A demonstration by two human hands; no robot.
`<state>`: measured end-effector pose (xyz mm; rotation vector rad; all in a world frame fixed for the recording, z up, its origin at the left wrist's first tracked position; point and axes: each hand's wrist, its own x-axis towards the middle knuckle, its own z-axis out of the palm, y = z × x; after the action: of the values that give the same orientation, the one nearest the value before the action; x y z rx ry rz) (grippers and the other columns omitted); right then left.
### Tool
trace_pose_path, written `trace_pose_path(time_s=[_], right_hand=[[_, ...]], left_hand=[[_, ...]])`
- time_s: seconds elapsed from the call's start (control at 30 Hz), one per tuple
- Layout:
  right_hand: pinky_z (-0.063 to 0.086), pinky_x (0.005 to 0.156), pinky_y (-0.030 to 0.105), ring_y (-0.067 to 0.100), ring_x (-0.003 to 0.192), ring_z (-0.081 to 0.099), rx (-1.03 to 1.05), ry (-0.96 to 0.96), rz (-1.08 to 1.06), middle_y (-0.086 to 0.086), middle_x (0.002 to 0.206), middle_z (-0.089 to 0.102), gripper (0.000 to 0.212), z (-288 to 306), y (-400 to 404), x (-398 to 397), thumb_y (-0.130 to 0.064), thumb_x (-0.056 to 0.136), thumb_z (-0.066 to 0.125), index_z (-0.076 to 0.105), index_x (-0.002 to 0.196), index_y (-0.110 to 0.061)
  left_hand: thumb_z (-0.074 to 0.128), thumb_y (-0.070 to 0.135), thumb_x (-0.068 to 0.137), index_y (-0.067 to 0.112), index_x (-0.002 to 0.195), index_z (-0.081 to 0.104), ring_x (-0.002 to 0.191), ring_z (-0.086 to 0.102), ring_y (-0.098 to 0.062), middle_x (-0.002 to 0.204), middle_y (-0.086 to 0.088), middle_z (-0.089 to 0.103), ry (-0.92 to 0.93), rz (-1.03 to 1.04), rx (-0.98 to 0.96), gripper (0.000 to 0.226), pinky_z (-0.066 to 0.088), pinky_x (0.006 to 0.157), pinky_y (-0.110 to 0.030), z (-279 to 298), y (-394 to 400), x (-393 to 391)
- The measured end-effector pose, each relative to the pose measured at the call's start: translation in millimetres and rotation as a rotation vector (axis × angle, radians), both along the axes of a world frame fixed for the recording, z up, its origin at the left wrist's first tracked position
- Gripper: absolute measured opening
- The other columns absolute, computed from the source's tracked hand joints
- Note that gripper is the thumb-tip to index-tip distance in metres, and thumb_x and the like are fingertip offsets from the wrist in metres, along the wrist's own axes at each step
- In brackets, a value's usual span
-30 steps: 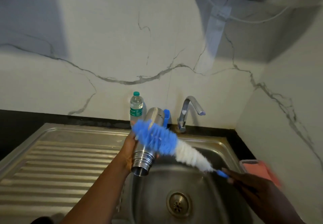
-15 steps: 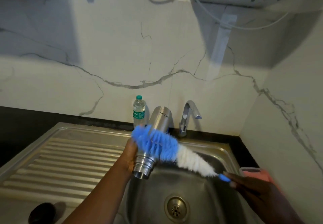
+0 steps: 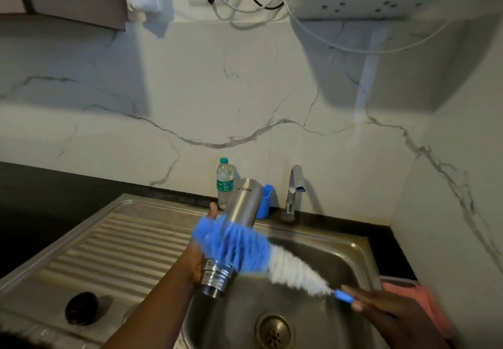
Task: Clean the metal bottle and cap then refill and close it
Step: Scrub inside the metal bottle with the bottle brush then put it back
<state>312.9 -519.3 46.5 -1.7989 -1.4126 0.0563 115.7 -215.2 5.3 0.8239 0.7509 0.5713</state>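
Observation:
The metal bottle (image 3: pixel 242 207) hangs upside down over the sink (image 3: pixel 351 248), its threaded mouth pointing at me. My left hand (image 3: pixel 200 253) grips its lower body from the left. A blue and white bottle brush (image 3: pixel 253 253) lies across the outside of the bottle, blurred by motion. My right hand (image 3: pixel 386 313) holds the brush's blue handle at the lower right. A dark round cap (image 3: pixel 80 308) sits on the draining board.
A small plastic water bottle (image 3: pixel 224 182) and a blue holder (image 3: pixel 265 201) stand by the wall behind the sink. The tap (image 3: pixel 294 190) rises at the back. A pink cloth (image 3: pixel 419 297) lies on the right rim. The drain (image 3: pixel 275 331) is below. The ribbed draining board (image 3: pixel 114 242) lies left.
The view has tilted up and back, bringing the dark cap into sight. The brush has shifted slightly along the bottle's outside while both hands keep their hold.

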Motion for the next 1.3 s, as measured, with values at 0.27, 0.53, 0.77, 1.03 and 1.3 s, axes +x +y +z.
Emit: trace_pose_path(time_s=[0.27,0.53,0.77,1.03,1.3], right_hand=[[0.030,0.070,-0.012,-0.037,0.077,0.044,0.115,0.143,-0.057,-0.051,0.075,0.054,0.026,-11,8,30,-0.010,0.081,0.073,0.071,0.103,-0.023],[0.033,0.071,-0.009,-0.025,0.079,0.056,0.064,0.092,-0.025,-0.045,0.074,0.060,0.024,-13,0,26,-0.032,0.078,0.076,0.069,0.090,-0.052],[0.037,0.077,-0.006,-0.019,0.089,0.059,-0.018,0.254,0.002,-0.034,0.089,0.067,0.016,-6,6,26,-0.065,0.073,0.064,0.060,0.088,-0.069],[0.049,0.086,0.019,-0.001,0.097,0.065,-0.154,0.271,0.048,-0.021,0.094,0.072,0.019,-25,11,33,-0.043,0.076,0.067,0.068,0.090,-0.055],[0.043,0.077,0.002,-0.018,0.091,0.059,-0.097,0.269,0.042,-0.038,0.085,0.063,0.021,-10,32,35,-0.034,0.082,0.066,0.066,0.100,-0.047]], left_hand=[[0.088,0.037,0.063,-0.008,0.116,0.065,0.087,0.065,-0.039,0.104,-0.027,0.064,-0.189,-0.199,-0.035,0.073,0.054,0.080,-0.050,32,-53,4],[0.055,0.070,0.080,-0.001,0.113,0.059,0.067,0.068,-0.032,0.085,-0.020,0.066,-0.166,-0.105,-0.090,0.078,0.060,0.062,-0.039,32,-55,-3],[0.086,0.067,0.047,-0.008,0.109,0.061,0.072,0.068,-0.032,0.093,-0.022,0.063,-0.141,-0.094,-0.037,0.101,0.061,0.064,-0.043,35,-60,-5],[0.062,0.058,0.077,-0.002,0.104,0.063,0.067,0.064,-0.031,0.089,-0.020,0.063,-0.080,-0.008,-0.052,0.065,0.057,0.061,-0.037,30,-59,-4],[0.056,0.077,0.069,0.000,0.136,0.050,0.071,0.070,-0.037,0.098,-0.027,0.065,-0.144,-0.037,-0.181,0.102,0.061,0.059,-0.045,34,-60,-11]])
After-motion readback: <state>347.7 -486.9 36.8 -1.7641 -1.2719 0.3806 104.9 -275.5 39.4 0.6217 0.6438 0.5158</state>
